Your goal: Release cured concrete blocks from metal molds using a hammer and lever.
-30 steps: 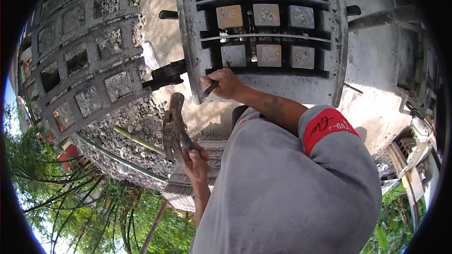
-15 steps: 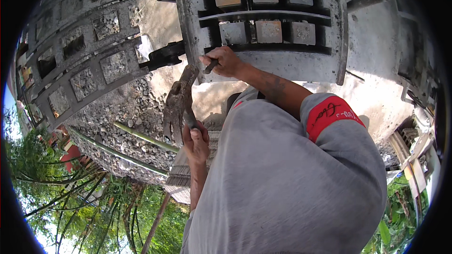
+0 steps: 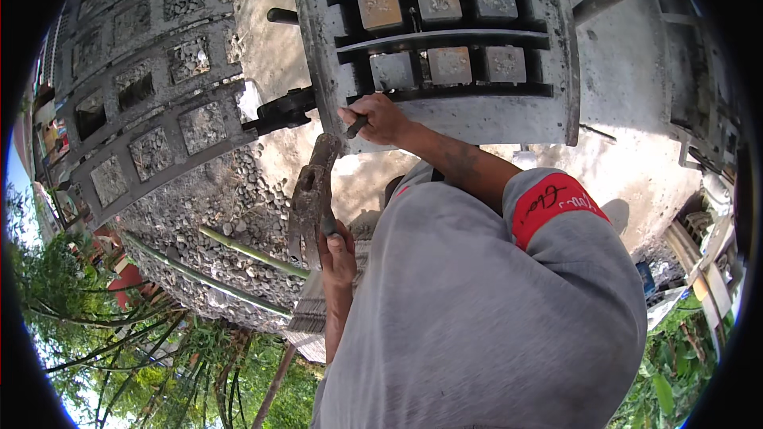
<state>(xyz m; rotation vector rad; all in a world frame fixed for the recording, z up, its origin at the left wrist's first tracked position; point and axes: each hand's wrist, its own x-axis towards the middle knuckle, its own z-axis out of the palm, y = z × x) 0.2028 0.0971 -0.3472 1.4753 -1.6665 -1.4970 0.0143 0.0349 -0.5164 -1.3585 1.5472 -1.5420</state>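
The left hand (image 3: 339, 250) is gripping the handle of a rusty claw hammer (image 3: 311, 195), fingers wrapped fully around it; the hammer is standing roughly upright, its head reaching up toward the lower left corner of the grey metal mould frame (image 3: 485, 115). The right hand (image 3: 380, 117) is resting against the frame's lower edge, fingers curled tight around a short dark rod-like tool (image 3: 356, 126), of which only the end is showing below the fist; what kind of tool it is cannot be told. The hammer head is sitting just beside that tool, and whether they are touching cannot be told. The frame is holding rows of square concrete blocks (image 3: 449, 65) in its slots, some greyish, some tan. To the left a second mould frame (image 3: 151, 111) is lying tilted, its pockets filled with gravelly mix. Loose gravel (image 3: 230, 206) is spreading over the pale concrete ground (image 3: 628, 143) below it, with a green bamboo pole (image 3: 250, 250) lying across the stones. The person's grey shirt (image 3: 493, 326) is filling the lower right of the view, a red band (image 3: 556, 202) showing on the right sleeve. Green foliage (image 3: 95, 342) is showing along the lower left rim.
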